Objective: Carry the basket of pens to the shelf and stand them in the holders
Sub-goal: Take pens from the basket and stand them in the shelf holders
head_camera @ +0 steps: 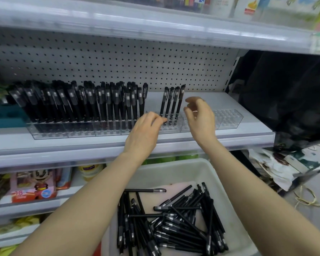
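Left hand (144, 130): fingers (155, 117) at pens (172, 102) — pinch unclear
Right hand (201, 117): fingers spread, empty
Next: fill holder (229, 117) upright, toward 3 o'clock

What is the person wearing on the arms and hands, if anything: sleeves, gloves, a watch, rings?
Nothing that shows. The left hand and the right hand have no gloves, and no ring shows on either. The left forearm and the right forearm are bare to the picture's edge: no sleeve, watch or bracelet.
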